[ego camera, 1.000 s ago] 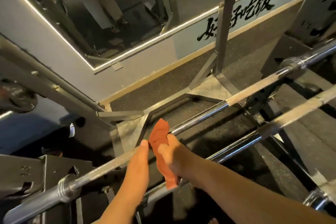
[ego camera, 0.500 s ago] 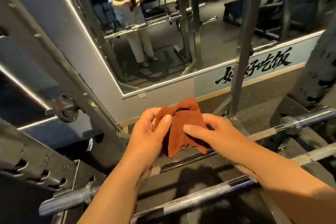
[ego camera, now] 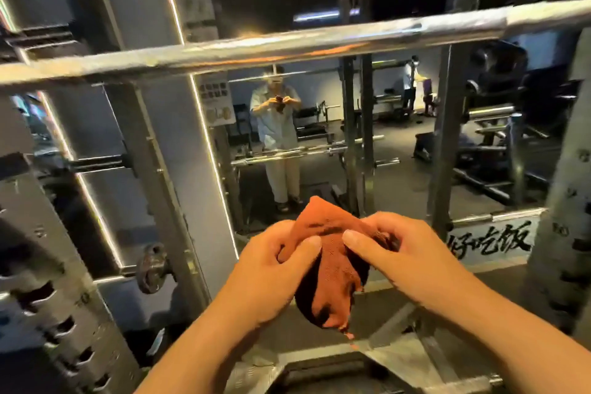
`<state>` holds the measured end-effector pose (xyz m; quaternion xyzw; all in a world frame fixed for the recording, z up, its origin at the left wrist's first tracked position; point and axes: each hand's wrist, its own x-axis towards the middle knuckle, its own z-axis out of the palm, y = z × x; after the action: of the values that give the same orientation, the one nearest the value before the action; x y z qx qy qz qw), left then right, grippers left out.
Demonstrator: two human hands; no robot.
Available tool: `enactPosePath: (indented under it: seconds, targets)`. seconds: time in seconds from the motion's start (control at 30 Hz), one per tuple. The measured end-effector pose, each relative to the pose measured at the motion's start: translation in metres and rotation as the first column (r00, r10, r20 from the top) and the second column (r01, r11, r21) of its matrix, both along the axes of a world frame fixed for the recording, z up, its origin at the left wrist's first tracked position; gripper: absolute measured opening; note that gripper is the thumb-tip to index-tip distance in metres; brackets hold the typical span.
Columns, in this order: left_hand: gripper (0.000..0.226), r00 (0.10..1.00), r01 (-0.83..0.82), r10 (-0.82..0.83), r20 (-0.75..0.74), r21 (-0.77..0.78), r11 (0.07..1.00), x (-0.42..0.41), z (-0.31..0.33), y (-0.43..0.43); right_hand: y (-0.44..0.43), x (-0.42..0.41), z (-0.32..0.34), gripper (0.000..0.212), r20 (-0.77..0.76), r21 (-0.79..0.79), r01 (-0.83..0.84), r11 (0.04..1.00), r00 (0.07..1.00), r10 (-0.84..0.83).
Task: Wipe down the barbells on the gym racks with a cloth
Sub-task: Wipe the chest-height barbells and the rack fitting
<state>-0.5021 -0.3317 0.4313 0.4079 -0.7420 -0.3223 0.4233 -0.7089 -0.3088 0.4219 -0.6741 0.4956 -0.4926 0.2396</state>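
An orange-red cloth hangs bunched between both hands in front of my chest. My left hand pinches its left side with thumb and fingers. My right hand pinches its right side the same way. A steel barbell runs across the upper part of the view, high above the hands and apart from the cloth. The lower barbells of the rack are out of view.
A wall mirror ahead reflects a person holding the cloth and more gym gear. A perforated rack upright stands at lower left, another upright at right. The rack's steel base plate lies below the hands.
The view has tilted up, so the low barbells dropped out of sight and a high bar came in. The cloth left the bar and is now held up between both hands.
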Motion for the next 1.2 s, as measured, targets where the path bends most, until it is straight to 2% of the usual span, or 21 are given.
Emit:
enactPosePath:
  seconds: [0.1, 0.17, 0.3, 0.4, 0.5, 0.6, 0.63, 0.7, 0.77, 0.8, 0.87, 0.93, 0.97, 1.03, 1.07, 1.13, 1.2]
  targets:
    - [0.016, 0.987, -0.09, 0.082, -0.14, -0.054, 0.994, 0.001, 0.025, 0.014, 0.01, 0.001, 0.017, 0.017, 0.003, 0.097, -0.134, 0.986, 0.991, 0.134]
    - [0.019, 0.985, -0.083, 0.069, -0.156, -0.091, 0.992, 0.001, 0.041, 0.023, 0.013, 0.001, 0.03, 0.015, 0.006, 0.036, -0.116, 0.993, 0.993, 0.116]
    - [0.017, 0.985, -0.077, 0.051, -0.165, -0.15, 0.986, 0.005, 0.07, 0.035, 0.021, 0.003, 0.067, 0.018, 0.186, 0.007, -0.151, 0.989, 0.971, 0.147]
    - [0.021, 0.993, -0.109, 0.092, -0.071, -0.297, 0.949, 0.008, 0.086, 0.038, 0.031, 0.004, 0.095, 0.016, 0.081, -0.094, -0.095, 0.991, 0.991, 0.103]
    - [0.02, 0.997, -0.075, 0.062, -0.054, -0.277, 0.958, 0.004, 0.106, 0.042, 0.031, 0.005, 0.114, 0.016, -0.039, -0.17, 0.025, 0.985, 0.999, -0.032]
    - [0.013, 0.985, -0.143, 0.168, 0.039, -0.357, 0.923, -0.004, 0.119, 0.038, 0.022, -0.001, 0.121, 0.023, -0.076, -0.063, 0.109, 0.992, 0.991, -0.114]
    - [0.01, 0.979, -0.189, 0.204, 0.008, -0.34, 0.921, -0.008, 0.123, 0.037, 0.021, -0.003, 0.123, 0.029, -0.026, -0.002, 0.11, 0.994, 0.994, -0.11]
    - [0.005, 0.964, -0.26, 0.237, -0.121, -0.247, 0.933, -0.013, 0.129, 0.036, 0.023, -0.006, 0.127, 0.033, 0.204, 0.158, 0.052, 0.986, 0.975, -0.084]
    - [0.016, 0.938, -0.27, 0.235, -0.255, -0.109, 0.957, -0.017, 0.136, 0.035, 0.035, -0.007, 0.136, 0.034, 0.463, 0.303, -0.095, 0.948, 0.885, -0.059]
    - [0.022, 0.922, -0.257, 0.229, -0.311, -0.052, 0.965, -0.018, 0.139, 0.036, 0.042, -0.007, 0.142, 0.037, 0.528, 0.333, -0.191, 0.923, 0.849, -0.015]
    - [0.027, 0.905, -0.201, 0.195, -0.378, 0.024, 0.979, -0.017, 0.145, 0.037, 0.052, -0.01, 0.149, 0.044, 0.475, 0.349, -0.341, 0.873, 0.867, 0.149]
    - [0.025, 0.932, -0.094, 0.098, -0.348, 0.03, 0.995, -0.014, 0.149, 0.038, 0.059, -0.012, 0.152, 0.042, 0.35, 0.324, -0.363, 0.874, 0.904, 0.246]
    - [0.026, 0.954, -0.02, 0.028, -0.299, 0.029, 0.999, -0.011, 0.151, 0.038, 0.059, -0.014, 0.152, 0.041, 0.277, 0.299, -0.316, 0.901, 0.932, 0.235]
    - [0.043, 0.979, 0.132, -0.119, -0.167, 0.07, 0.989, -0.003, 0.154, 0.038, 0.059, -0.018, 0.158, 0.042, 0.137, 0.215, -0.164, 0.963, 0.981, 0.136]
    - [0.05, 0.986, 0.157, -0.152, -0.071, 0.075, 0.985, -0.001, 0.155, 0.037, 0.058, -0.022, 0.161, 0.039, 0.073, 0.166, -0.104, 0.981, 0.993, 0.093]
    - [0.039, 0.98, 0.101, -0.092, 0.175, -0.044, 0.994, -0.004, 0.157, 0.034, 0.053, -0.028, 0.166, 0.025, -0.09, 0.08, -0.025, 0.997, 0.995, 0.032]
    - [0.015, 0.953, 0.006, 0.068, 0.294, -0.245, 0.969, -0.012, 0.16, 0.032, 0.047, -0.035, 0.166, 0.012, -0.292, -0.037, 0.063, 0.997, 0.954, -0.071]
